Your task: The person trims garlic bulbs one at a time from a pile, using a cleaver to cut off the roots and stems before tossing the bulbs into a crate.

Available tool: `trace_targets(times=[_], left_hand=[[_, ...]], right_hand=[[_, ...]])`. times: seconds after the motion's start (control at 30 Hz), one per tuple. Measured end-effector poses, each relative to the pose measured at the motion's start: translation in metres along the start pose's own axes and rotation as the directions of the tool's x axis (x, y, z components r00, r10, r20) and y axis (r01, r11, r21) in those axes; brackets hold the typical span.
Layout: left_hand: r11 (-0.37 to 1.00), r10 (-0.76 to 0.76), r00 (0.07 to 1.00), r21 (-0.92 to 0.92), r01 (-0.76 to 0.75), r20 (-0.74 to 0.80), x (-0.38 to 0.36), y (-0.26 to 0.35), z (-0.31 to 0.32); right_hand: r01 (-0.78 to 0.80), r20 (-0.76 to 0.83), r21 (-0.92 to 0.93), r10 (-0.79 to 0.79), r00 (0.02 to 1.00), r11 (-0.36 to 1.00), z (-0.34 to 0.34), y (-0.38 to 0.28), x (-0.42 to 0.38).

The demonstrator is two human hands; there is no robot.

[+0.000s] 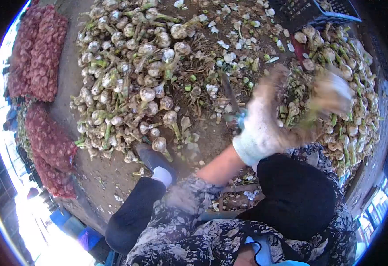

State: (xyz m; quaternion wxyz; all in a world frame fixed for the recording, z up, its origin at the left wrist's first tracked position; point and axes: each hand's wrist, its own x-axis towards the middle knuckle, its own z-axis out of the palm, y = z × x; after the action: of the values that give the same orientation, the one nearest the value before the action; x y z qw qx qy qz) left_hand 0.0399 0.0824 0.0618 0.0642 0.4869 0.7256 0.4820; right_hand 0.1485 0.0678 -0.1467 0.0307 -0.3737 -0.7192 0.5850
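Observation:
My left hand (pixel 265 125), in a dirty white knitted glove, reaches over the ground in front of my knee. Its blurred fingers are spread apart, and I see nothing held in them. Beside its wrist stands a thin dark blade (pixel 229 91) with a blue-green wrapping (pixel 240 117) at its lower end. My right hand (pixel 333 93), gloved too, is smeared by motion over the right garlic heap (pixel 358 106). A greenish blur lies below its fingers; whether it holds garlic cannot be made out. Another large heap of garlic bulbs (pixel 132 71) with stems lies to the left.
Cut stems and white peelings (pixel 236 48) litter the ground between the heaps. Red mesh sacks (pixel 38 53) filled with bulbs stand along the left. A dark plastic crate (pixel 296 13) is at the top right. My shoe (pixel 152 157) touches the left heap's near edge.

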Motion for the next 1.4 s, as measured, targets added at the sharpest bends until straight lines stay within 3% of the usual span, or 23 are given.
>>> trace_targets(times=[0.03, 0.07, 0.1, 0.13, 0.17, 0.2, 0.23, 0.3, 0.37, 0.4, 0.43, 0.5, 0.57, 0.67, 0.7, 0.77, 0.87, 0.97, 1.07, 1.2, 1.23, 1.33, 1.4], left_hand=[[0.917, -0.178, 0.984, -0.367, 0.158, -0.023, 0.015, 0.012, -0.006], [0.982, -0.167, 0.982, -0.071, 0.174, 0.09, 0.027, -0.023, -0.029], [0.934, -0.331, 0.935, -0.188, 0.305, -0.125, 0.038, -0.056, -0.031], [0.841, -0.53, 0.822, -0.255, 0.478, -0.209, 0.05, -0.077, -0.045], [0.713, -0.698, 0.659, -0.361, 0.601, -0.281, 0.062, -0.098, -0.06], [0.298, -0.95, 0.306, -0.506, 0.809, -0.071, 0.072, -0.119, -0.076], [0.166, -0.982, 0.188, -0.636, 0.754, -0.033, 0.081, -0.133, -0.074], [-0.091, -0.996, -0.078, -0.396, 0.914, 0.049, 0.091, -0.175, -0.064], [-0.046, -0.998, -0.029, -0.401, 0.915, 0.048, 0.059, -0.293, -0.042], [0.039, -0.996, 0.025, -0.184, 0.982, -0.081, 0.052, -0.276, -0.04], [0.026, -0.996, 0.005, -0.237, 0.971, -0.089, 0.047, -0.259, -0.046], [0.025, -0.988, 0.08, -0.368, 0.929, 0.133, 0.029, -0.209, -0.073], [0.149, -0.901, 0.33, -0.511, 0.846, 0.283, -0.009, -0.184, -0.078], [0.331, -0.778, 0.587, -0.649, 0.685, 0.222, -0.052, -0.145, -0.073], [0.102, -0.766, 0.549, -0.779, 0.619, 0.336, -0.057, -0.142, -0.072], [0.519, -0.723, 0.658, -0.462, 0.719, 0.212, -0.066, -0.125, -0.063], [0.758, -0.603, 0.683, 0.031, 0.651, 0.411, -0.057, -0.109, -0.066], [0.484, -0.448, 0.77, -0.6, 0.637, 0.455, -0.09, -0.13, -0.06], [-0.165, -0.513, 0.721, -0.877, 0.45, 0.466, -0.091, -0.126, -0.053], [-0.057, -0.534, 0.613, -0.748, 0.662, 0.583, -0.102, -0.13, -0.063], [-0.356, -0.447, 0.578, -0.728, 0.586, 0.683, -0.114, -0.138, -0.065], [-0.806, -0.356, 0.373, -0.483, 0.341, 0.857, -0.114, -0.126, -0.075], [-0.764, -0.405, 0.354, -0.525, 0.376, 0.843, -0.116, -0.123, -0.077]], right_hand=[[0.085, -0.003, -0.065, -0.086, 0.996, 0.994, -0.009, -0.002, 0.006], [-0.182, -0.005, 0.084, 0.183, 0.983, 0.98, -0.023, -0.036, 0.006], [-0.424, -0.007, 0.238, 0.438, 0.899, 0.874, -0.037, -0.071, 0.006], [-0.448, 0.029, 0.347, 0.468, 0.883, 0.824, -0.041, -0.079, 0.005], [-0.472, 0.032, 0.375, 0.497, 0.867, 0.798, -0.039, -0.075, 0.005], [-0.497, 0.04, 0.398, 0.527, 0.849, 0.771, -0.037, -0.069, 0.004], [-0.479, 0.031, 0.383, 0.507, 0.861, 0.79, -0.033, -0.063, 0.004], [-0.423, 0.002, 0.352, 0.451, 0.892, 0.835, -0.028, -0.052, 0.007], [-0.416, 0.047, 0.278, 0.42, 0.906, 0.866, -0.041, -0.07, 0.009], [-0.413, 0.077, 0.242, 0.407, 0.91, 0.878, -0.045, -0.077, 0.008], [-0.423, 0.087, 0.349, 0.421, 0.903, 0.836, -0.045, -0.066, 0.008], [-0.37, 0.043, 0.404, 0.387, 0.921, 0.837, -0.054, -0.069, 0.01], [-0.304, 0.004, 0.426, 0.334, 0.942, 0.852, -0.057, -0.053, 0.012], [-0.202, -0.012, 0.056, 0.203, 0.979, 0.978, -0.073, -0.07, 0.01], [-0.144, 0.027, -0.038, 0.145, 0.989, 0.989, -0.078, -0.086, 0.007], [-0.006, 0.128, -0.211, 0.034, 0.991, 0.977, -0.088, -0.125, 0.002], [0.238, 0.251, -0.291, -0.166, 0.954, 0.927, -0.096, -0.151, -0.005], [0.359, 0.284, -0.455, -0.249, 0.926, 0.815, -0.093, -0.164, -0.004], [0.397, 0.342, -0.524, -0.241, 0.909, 0.754, -0.09, -0.162, -0.001], [0.371, 0.386, -0.55, -0.166, 0.908, 0.749, -0.09, -0.168, -0.007], [0.364, 0.394, -0.552, -0.151, 0.907, 0.75, -0.091, -0.17, -0.01], [0.381, 0.434, -0.517, -0.149, 0.889, 0.767, -0.088, -0.17, -0.013], [0.413, 0.445, -0.499, -0.184, 0.877, 0.762, -0.085, -0.171, -0.017]])
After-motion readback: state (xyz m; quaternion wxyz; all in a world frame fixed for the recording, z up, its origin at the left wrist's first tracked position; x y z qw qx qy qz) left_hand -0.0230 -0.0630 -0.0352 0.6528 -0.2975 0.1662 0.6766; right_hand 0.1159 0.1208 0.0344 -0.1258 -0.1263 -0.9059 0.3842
